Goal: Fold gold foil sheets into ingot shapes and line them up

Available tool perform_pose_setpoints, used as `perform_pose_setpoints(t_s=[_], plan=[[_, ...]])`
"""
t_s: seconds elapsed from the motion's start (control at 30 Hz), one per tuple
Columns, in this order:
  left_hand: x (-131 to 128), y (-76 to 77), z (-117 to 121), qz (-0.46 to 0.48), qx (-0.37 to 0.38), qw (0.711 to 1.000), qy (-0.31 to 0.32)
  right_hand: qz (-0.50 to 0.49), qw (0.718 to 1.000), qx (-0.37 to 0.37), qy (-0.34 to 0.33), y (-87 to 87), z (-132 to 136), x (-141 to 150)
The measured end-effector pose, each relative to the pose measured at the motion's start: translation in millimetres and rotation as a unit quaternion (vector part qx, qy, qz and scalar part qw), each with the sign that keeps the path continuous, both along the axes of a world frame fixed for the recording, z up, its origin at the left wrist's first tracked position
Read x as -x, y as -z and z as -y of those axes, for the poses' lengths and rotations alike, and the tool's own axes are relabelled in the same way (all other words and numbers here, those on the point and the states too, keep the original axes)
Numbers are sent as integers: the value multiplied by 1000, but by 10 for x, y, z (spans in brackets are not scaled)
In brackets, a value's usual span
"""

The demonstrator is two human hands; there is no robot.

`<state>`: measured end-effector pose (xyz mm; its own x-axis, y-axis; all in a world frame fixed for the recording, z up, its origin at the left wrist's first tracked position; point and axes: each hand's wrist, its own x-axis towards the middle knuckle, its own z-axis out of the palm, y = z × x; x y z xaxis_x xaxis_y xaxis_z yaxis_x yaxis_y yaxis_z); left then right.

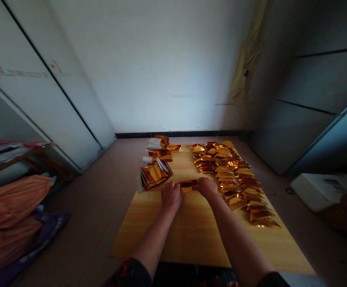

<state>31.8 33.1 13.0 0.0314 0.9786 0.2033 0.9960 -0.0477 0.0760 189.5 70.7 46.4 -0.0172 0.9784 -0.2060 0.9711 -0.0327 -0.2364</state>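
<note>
on the wooden board [197,235], left hand [172,196] and right hand [206,188] hold a gold foil strip [187,185] in closed grips.

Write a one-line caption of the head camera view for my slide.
Left hand and right hand hold gold foil on a wooden board beside heaped foil triangles.

The left arm [153,247] and right arm [236,243] were angled inward. The left hand [172,196] and right hand [205,188] were held palm down, close together.
</note>
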Motion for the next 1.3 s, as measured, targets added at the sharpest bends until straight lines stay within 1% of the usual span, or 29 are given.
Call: perform_pose_setpoints(t_s=[0.17, 0.27, 0.37, 0.5, 0.63, 0.7, 0.77, 0.87, 0.93, 1.03, 1.17, 1.3], plan=[[-4, 39, 27, 17, -13, 1000, -17, 3, 1000, 3, 10, 45, -16, 2], [-18, 44, 50, 18, -36, 999, 7, -1, 1000, -3, 12, 50, 2, 4], [-48, 11, 74, 10, -48, 999, 18, 1, 1000, -12, 23, 38, 37, 19], [-82, -45, 95, -7, -38, 999, 28, -1, 999, -17, 48, 36, 71, 54], [-93, -75, 109, -23, -37, 998, 47, 2, 998, -27, 53, 47, 94, 71], [-100, -85, 113, -32, -36, 997, 57, 6, 997, -43, 56, 51, 115, 76], [-113, -86, 108, -44, -31, 996, 66, 3, 996, -76, 37, 61, 138, 89], [-125, -65, 81, -65, -10, 994, 88, -2, 992, -125, -29, 109, 153, 129], [-116, -44, 61, -69, 7, 992, 106, -5, 989, -136, -65, 162, 143, 156], [-77, -20, 63, -57, 13, 990, 125, -23, 988, -133, -77, 240, 109, 160], [-41, 7, 138, -47, -16, 989, 137, -65, 985, -134, -81, 292, 70, 77], [-49, 54, 213, -31, -38, 989, 136, -124, 976, -146, -108, 320, 59, -15]])
